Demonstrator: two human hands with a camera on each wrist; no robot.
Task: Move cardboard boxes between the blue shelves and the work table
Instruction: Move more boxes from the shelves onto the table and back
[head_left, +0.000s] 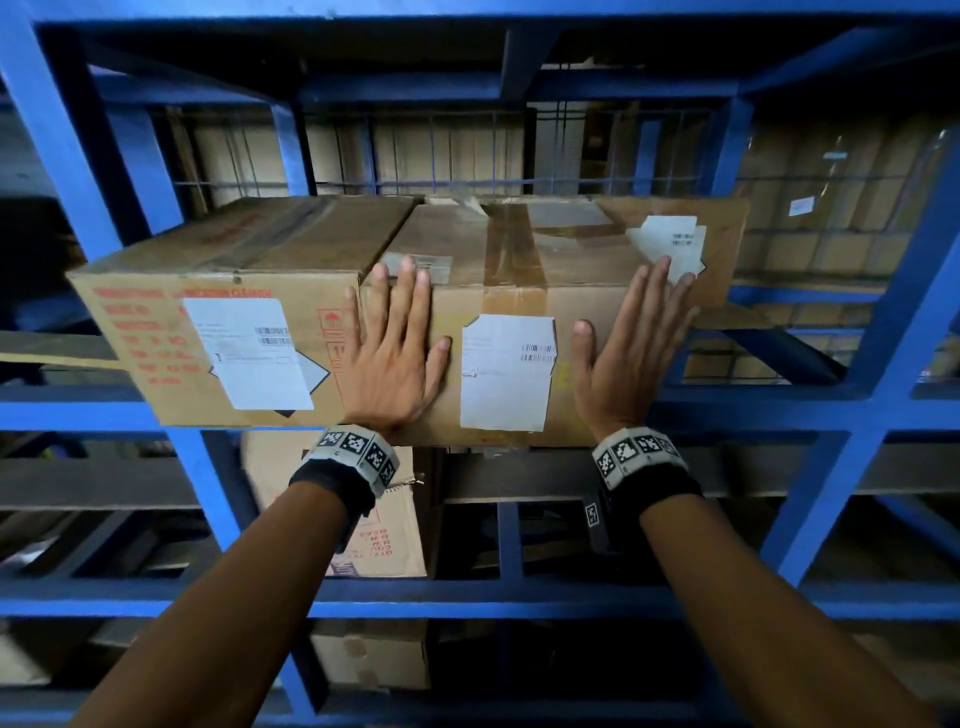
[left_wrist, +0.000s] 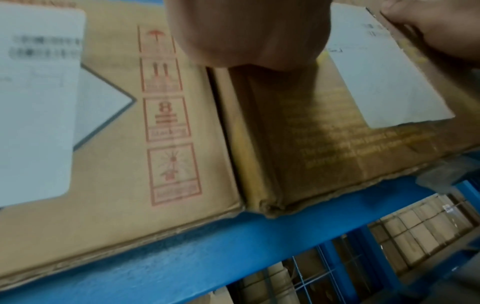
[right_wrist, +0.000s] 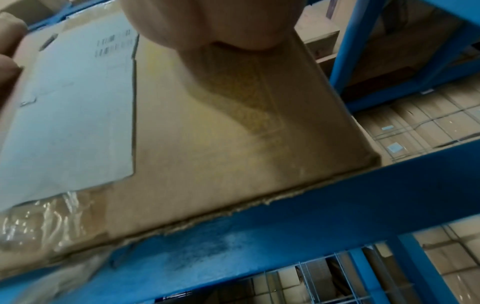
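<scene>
We are pressing both hands flat on the front of a brown cardboard box (head_left: 519, 291) that is sitting on the blue shelf (head_left: 779, 415). Our left hand (head_left: 397, 345) is lying wide, its fingers straight and spread, reaching up over the box's top edge near its left corner. Our right hand (head_left: 631, 338) is also lying wide and flat near the right end of the box, with its fingertips going over the top edge beside a white label (head_left: 670, 244). Between our two hands a white paper label (head_left: 506, 371) with small barcodes is sticking to the front; its words are too small for us to read. Brown tape is running down the middle of the box top. Just left of our left hand a second box (head_left: 218, 312) is touching the first one. It is showing red print, too blurry for us to read, a white label (head_left: 249, 353) with barcodes, and red handling pictures (left_wrist: 166, 115), one with an umbrella. Below our wrists more boxes are sitting on lower shelves.
</scene>
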